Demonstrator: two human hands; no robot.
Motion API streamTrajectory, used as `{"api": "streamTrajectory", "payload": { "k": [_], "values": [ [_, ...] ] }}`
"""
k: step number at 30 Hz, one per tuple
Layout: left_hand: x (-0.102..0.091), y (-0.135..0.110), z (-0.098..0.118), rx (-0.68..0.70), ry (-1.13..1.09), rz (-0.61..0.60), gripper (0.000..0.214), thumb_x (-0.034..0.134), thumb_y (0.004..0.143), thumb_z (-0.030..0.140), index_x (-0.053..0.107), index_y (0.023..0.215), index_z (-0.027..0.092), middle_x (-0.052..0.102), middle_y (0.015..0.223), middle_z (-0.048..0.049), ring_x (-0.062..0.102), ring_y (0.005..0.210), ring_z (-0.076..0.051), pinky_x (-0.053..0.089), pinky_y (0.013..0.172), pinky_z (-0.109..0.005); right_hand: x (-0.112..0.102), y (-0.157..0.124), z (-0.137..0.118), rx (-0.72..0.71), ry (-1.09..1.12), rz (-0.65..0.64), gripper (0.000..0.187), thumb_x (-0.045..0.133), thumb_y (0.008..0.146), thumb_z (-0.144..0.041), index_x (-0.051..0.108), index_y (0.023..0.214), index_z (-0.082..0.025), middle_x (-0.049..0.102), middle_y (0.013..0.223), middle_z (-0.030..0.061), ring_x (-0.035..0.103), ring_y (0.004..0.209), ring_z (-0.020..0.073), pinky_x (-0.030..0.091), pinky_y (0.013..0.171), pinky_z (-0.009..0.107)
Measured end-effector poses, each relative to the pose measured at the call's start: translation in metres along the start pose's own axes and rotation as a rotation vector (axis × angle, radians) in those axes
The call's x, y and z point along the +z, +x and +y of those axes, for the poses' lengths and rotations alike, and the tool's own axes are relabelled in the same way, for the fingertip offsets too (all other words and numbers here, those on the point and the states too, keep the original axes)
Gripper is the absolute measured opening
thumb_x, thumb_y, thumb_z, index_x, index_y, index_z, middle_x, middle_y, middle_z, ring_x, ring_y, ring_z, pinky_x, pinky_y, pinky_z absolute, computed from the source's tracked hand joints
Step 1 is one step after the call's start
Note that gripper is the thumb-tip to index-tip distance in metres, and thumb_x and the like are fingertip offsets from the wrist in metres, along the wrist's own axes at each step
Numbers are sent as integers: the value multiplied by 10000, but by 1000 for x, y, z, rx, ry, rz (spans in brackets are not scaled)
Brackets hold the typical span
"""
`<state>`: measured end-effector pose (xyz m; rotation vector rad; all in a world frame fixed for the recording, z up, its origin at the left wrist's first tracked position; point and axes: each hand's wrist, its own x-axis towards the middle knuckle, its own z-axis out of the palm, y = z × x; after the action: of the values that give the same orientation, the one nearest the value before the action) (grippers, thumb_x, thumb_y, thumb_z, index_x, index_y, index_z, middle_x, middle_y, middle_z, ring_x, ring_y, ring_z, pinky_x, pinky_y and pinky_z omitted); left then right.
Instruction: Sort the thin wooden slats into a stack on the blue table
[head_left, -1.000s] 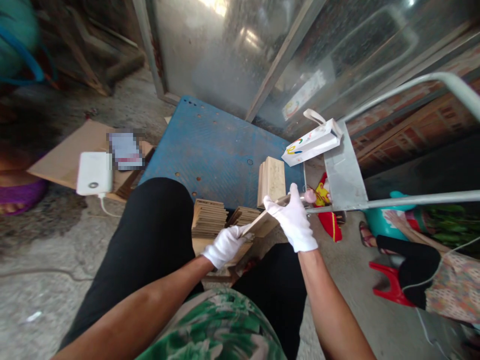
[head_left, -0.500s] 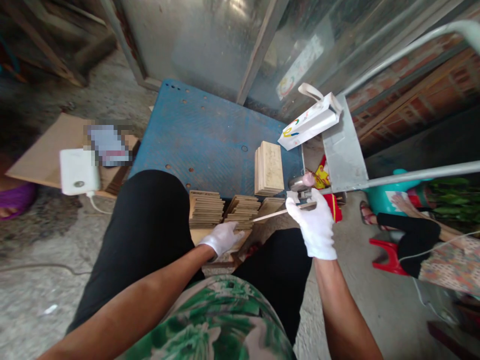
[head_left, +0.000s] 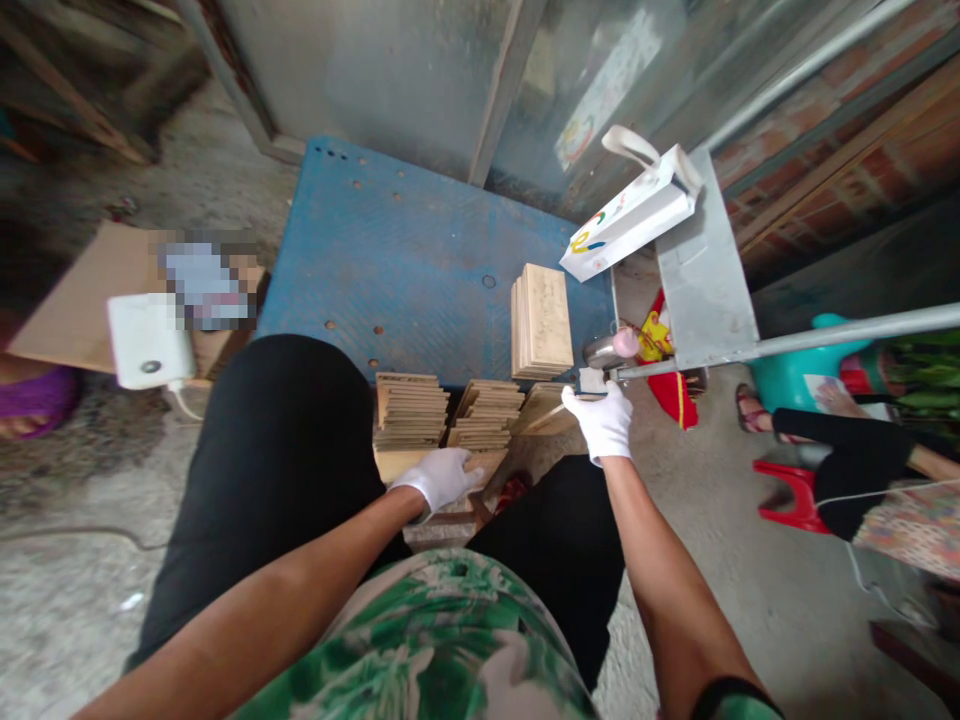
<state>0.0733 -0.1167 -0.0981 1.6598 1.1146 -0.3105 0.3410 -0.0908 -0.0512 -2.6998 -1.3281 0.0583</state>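
Observation:
My left hand (head_left: 442,480), in a white glove, has its fingers stretched out at the near side of the middle stack of thin wooden boards (head_left: 487,412). Its fingertips lie by a pale wooden surface below that stack. My right hand (head_left: 602,418), also gloved, is closed with thumb and fingers around the edge of a thin wooden board (head_left: 592,396), mostly hidden by the hand. Left of it are more leaning boards (head_left: 546,408). Another stack of boards (head_left: 410,412) stands near my left knee. A neat pile of boards (head_left: 547,320) rests on the blue platform (head_left: 420,270).
A white paper bag (head_left: 630,220) leans at the platform's right corner by a metal frame (head_left: 705,270). A metal flask with a pink part (head_left: 611,348) lies below it. At left, a white power bank (head_left: 150,342) lies on cardboard (head_left: 75,300). A person sits near a red stool (head_left: 795,495).
My right hand has moved slightly left and away from me, and the board edge that spanned between my hands no longer shows at full length. My left hand stays nearly in place.

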Motion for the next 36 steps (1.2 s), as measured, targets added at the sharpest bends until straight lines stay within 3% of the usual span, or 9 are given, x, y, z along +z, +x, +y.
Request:
{"api": "streamTrajectory", "payload": {
  "k": [7,11,16,23,27,30,36],
  "values": [
    [2,2,-2,-7,12,-58,544,433,865,444,612,1209,62,649,1162,-214,618,1070,-317,438,891,-336,67,11,18,-22,-53,-60,789,682,586,-582,562,1128,-22,632,1040,186,555,1017,304,393,960,374],
    [-1,-2,2,-36,-13,-80,498,428,876,440,654,1127,74,682,1077,-208,637,1011,-321,440,858,-341,86,11,19,4,-60,-99,782,669,599,-580,539,1109,-2,614,1020,208,529,1004,310,370,962,409],
    [-6,-6,7,-64,-6,-114,497,432,883,418,625,1183,72,669,1117,-200,632,1027,-317,447,848,-335,103,15,19,54,-42,-129,892,720,547,-581,486,1174,10,595,1005,197,510,1020,314,395,926,372],
    [0,-1,1,-76,-4,-126,479,441,873,400,616,1187,84,668,1127,-182,637,1015,-289,452,850,-319,118,16,21,138,18,-178,1124,738,538,-556,286,1362,59,519,1179,269,472,1142,344,407,961,374],
    [-2,-2,3,-63,32,-151,426,411,880,417,652,1067,119,699,980,-154,665,878,-272,464,738,-310,121,16,23,159,71,-216,1162,760,520,-532,268,1392,57,512,1215,280,502,1145,354,430,960,376],
    [-4,-3,6,-53,45,-150,415,397,885,410,652,1039,122,698,953,-148,663,846,-262,454,720,-305,118,18,23,147,119,-222,1055,741,569,-501,324,1385,21,539,1212,247,523,1139,332,439,961,375],
    [-6,-5,9,-51,5,-148,410,396,879,400,656,1024,118,698,957,-148,657,855,-266,446,735,-313,101,24,9,117,188,-101,755,526,800,-491,363,1390,-48,437,1380,197,395,1297,280,309,1096,393]
  ]
}}
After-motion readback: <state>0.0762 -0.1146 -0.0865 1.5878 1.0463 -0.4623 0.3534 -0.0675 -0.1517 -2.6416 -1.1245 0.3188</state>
